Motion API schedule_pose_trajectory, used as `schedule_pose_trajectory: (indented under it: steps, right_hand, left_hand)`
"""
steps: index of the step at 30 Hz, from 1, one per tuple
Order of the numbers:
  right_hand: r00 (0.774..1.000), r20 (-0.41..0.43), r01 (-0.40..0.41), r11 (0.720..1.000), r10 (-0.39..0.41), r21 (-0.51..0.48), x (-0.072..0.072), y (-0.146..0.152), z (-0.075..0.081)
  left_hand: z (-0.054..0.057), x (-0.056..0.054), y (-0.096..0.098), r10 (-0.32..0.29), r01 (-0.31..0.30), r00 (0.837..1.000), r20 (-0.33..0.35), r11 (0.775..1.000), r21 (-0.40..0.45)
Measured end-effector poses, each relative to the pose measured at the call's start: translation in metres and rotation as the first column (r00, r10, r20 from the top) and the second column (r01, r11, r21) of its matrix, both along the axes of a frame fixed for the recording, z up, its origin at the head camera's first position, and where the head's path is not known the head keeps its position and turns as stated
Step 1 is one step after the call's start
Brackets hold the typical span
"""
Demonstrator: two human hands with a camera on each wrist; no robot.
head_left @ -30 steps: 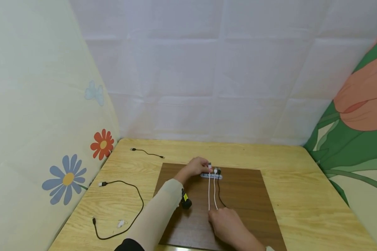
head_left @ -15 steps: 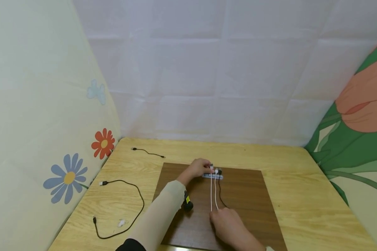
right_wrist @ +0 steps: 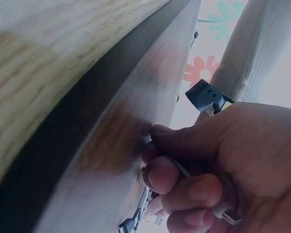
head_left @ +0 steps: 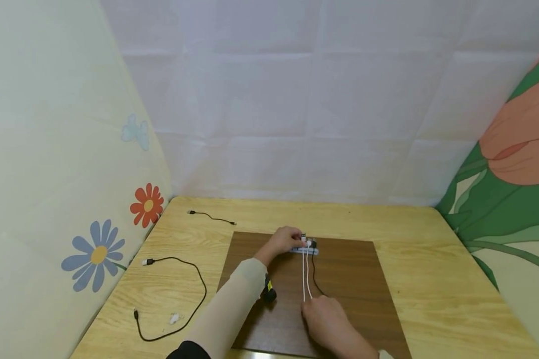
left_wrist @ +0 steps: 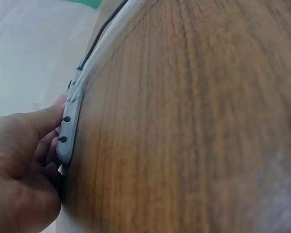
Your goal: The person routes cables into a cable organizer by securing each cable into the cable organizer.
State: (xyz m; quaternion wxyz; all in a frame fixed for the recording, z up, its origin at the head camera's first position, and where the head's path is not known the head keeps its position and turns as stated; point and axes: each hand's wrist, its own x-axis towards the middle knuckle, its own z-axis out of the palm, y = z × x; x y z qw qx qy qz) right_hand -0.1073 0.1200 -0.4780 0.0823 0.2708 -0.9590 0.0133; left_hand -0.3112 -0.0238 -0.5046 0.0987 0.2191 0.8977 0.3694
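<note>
On the brown board [head_left: 278, 319], a grey-blue cable clip strip [head_left: 312, 252] lies near the far edge. My left hand [head_left: 285, 241] pinches the plug end of a white USB cable [head_left: 303, 271] at the strip; in the left wrist view its fingers overlap the strip's far side. A second white cable [head_left: 308, 276] and a black cable [head_left: 315, 274] run from the strip's right part. Two slots [left_wrist: 66, 119] at the strip's left end hold nothing. My right hand [head_left: 328, 321] grips the white cable's near part, fingers curled; a metal connector [right_wrist: 228, 216] sticks out by its palm.
A long black USB cable [head_left: 204, 286] curves on the table's left, beside a small white piece [head_left: 174, 318]. A short black cable [head_left: 211, 218] lies at the back left. The left wrist carries a black camera mount [head_left: 268, 294]. Floral cloth [head_left: 99, 254] hangs left.
The left hand and the white cable's plug have shifted slightly right along the strip, toward the other white cable. The right hand has drifted slightly right too, still gripping.
</note>
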Motion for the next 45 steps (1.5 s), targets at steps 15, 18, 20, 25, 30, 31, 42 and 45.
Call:
schedule_pose_trajectory:
  steps: [15,18,20,25,30,31,42,45]
  right_hand:
    - [0.993,0.110,-0.053,0.999,0.051,0.013,0.001,-0.003,0.004]
    - [0.988,0.133,-0.085,0.996,0.081,0.023,0.003,-0.001,0.006]
    - [0.982,0.165,-0.095,0.995,0.088,0.032,0.002,0.001,0.008]
    - [0.968,0.239,-0.096,0.994,0.080,0.056,0.001,0.001,0.011]
    - [0.961,0.268,-0.091,0.994,0.072,0.059,0.001,0.003,0.011]
    - [0.957,0.283,-0.087,0.995,0.069,0.050,0.000,0.005,0.011]
    - [0.918,0.360,0.222,0.968,-0.165,-0.121,-0.017,0.057,0.029]
    - [0.894,0.378,0.283,0.957,-0.241,-0.058,-0.026,0.076,0.028]
  left_hand:
    - [-0.008,-0.005,-0.003,0.129,-0.128,0.992,0.018,0.991,-0.024]
    - [-0.007,-0.006,-0.001,0.148,-0.148,0.989,0.012,0.989,0.011]
    - [-0.006,-0.008,0.001,0.156,-0.156,0.988,0.006,0.987,0.039]
    - [-0.004,-0.010,0.000,0.167,-0.167,0.986,0.009,0.985,0.047]
    - [-0.004,-0.011,-0.001,0.156,-0.157,0.987,0.028,0.987,0.045]
    - [-0.004,-0.011,-0.001,0.149,-0.150,0.989,0.028,0.987,0.051]
    - [-0.004,-0.002,0.002,0.094,-0.096,0.995,0.030,0.993,0.071]
    - [-0.002,-0.001,0.000,0.084,-0.087,0.996,0.036,0.993,0.074]
